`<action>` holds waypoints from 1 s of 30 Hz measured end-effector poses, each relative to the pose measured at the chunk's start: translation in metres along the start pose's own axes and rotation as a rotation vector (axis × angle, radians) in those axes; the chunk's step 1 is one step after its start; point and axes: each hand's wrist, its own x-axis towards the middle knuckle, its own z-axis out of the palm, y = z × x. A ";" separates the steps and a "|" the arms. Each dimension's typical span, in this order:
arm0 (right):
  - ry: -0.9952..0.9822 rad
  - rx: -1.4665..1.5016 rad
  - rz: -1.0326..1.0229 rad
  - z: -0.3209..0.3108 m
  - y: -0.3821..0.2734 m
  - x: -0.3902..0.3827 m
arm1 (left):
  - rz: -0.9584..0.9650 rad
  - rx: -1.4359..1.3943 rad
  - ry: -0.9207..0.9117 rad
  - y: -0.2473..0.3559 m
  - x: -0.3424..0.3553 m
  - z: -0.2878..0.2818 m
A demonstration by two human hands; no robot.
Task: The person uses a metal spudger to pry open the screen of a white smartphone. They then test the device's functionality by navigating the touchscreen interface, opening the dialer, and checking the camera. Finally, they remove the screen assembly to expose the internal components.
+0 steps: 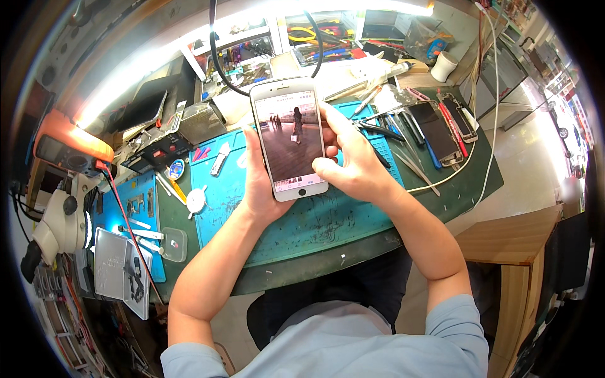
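Held upright above the blue work mat (302, 230) is a white smartphone (290, 138) with a round home button. Its lit screen displays a photo of standing figures on a dark floor. My left hand (261, 173) cradles the phone's left edge and lower back, thumb along the side. My right hand (353, 157) grips the right edge, fingers behind it, with the thumb over the lower right of the screen. Part of the left hand's fingers is hidden behind the phone.
To the right lie pliers (381, 130), tweezers (416, 170) and a dark phone screen (433, 129). An orange multimeter (72, 148) stands at the left, above an open grey plastic case (112, 261). A white cable (495, 126) hangs at the right; tool bins (321, 41) line the back.
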 end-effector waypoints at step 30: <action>0.348 -0.989 -0.644 0.011 -0.001 0.004 | -0.091 0.143 0.046 -0.003 -0.005 0.006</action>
